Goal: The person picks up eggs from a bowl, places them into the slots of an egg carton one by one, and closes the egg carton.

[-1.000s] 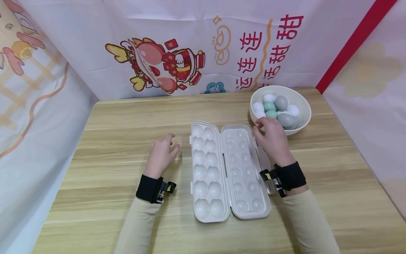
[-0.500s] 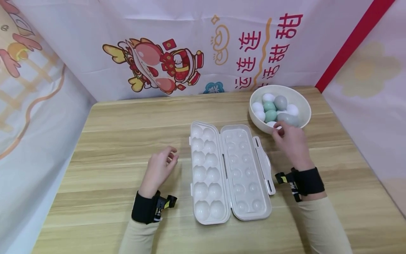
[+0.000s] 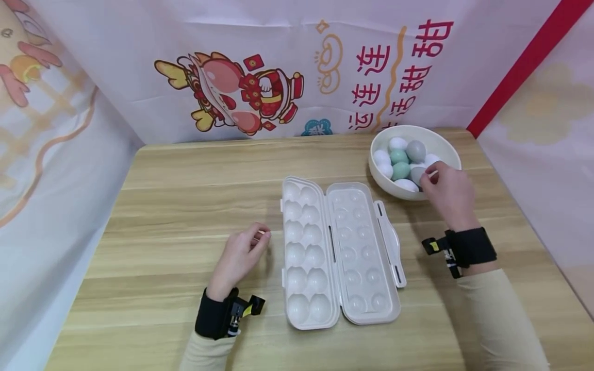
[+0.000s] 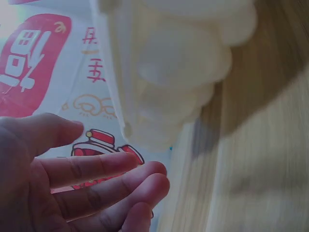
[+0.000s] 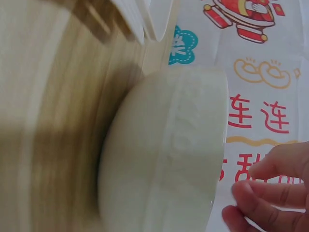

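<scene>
Since the earlier frame the right hand (image 3: 447,193) has slid off the carton's edge and up over the bowl's near rim, while the left hand (image 3: 241,255) has drawn back a little toward the body. The right grip now has its fingertips (image 3: 429,172) curled in on a grey egg (image 3: 417,175) at the near side of the bowl (image 3: 443,141); whether it is truly pinched or only touched I cannot tell. Around it lie 2 teal eggs (image 3: 398,156), another grey one and several white ones, all crowded together. The left grip is slack, fingers loosely bent, holding nothing, resting on the tabletop (image 3: 185,206) just beside the egg carton (image 3: 341,252), which lies open with all 12 cups bare. To my eye the pick would go best with thumb and fingers seated around the egg's widest part, then lifted straight up so the neighbours are not jostled over the rim.
</scene>
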### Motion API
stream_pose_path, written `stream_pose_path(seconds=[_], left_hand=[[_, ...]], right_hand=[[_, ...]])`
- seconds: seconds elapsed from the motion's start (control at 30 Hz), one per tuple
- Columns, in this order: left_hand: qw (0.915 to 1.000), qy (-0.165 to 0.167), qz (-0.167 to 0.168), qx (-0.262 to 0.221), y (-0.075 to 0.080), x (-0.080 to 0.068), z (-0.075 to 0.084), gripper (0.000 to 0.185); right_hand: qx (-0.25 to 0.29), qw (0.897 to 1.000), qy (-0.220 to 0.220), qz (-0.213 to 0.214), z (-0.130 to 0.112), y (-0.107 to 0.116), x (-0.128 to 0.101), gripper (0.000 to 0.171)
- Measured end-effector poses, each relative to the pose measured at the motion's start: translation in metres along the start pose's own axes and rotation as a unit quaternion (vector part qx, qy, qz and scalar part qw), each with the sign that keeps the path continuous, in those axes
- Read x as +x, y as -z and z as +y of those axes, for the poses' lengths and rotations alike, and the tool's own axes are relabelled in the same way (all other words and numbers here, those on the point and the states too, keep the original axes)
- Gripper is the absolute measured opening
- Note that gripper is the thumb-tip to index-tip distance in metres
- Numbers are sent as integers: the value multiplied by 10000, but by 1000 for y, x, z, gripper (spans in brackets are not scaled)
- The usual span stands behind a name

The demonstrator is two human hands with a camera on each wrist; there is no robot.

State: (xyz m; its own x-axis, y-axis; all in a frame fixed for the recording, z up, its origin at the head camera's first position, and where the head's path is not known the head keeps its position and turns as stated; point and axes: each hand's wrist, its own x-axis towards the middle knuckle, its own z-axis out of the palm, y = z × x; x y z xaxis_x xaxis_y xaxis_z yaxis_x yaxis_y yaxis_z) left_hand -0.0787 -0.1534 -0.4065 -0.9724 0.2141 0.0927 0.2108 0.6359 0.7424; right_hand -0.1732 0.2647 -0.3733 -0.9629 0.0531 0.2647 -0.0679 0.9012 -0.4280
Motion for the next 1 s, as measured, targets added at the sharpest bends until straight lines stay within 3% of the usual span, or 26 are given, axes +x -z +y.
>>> stream_pose_path(seconds=[0.2,0.5,1.0], left_hand=[[9996,52,-130,-264,-8,-5,6,18],[9983,104,-357,-450,-16,-5,9,15],[9850,915,-749,-1254,-17,0,-2,28]], right_hand=[[-575,9980,141,-203,3,2,12,24],[-1006,9907,15,-915,12,-1,24,30],[-998,9863,-25,-1314,5,-3,35,40]])
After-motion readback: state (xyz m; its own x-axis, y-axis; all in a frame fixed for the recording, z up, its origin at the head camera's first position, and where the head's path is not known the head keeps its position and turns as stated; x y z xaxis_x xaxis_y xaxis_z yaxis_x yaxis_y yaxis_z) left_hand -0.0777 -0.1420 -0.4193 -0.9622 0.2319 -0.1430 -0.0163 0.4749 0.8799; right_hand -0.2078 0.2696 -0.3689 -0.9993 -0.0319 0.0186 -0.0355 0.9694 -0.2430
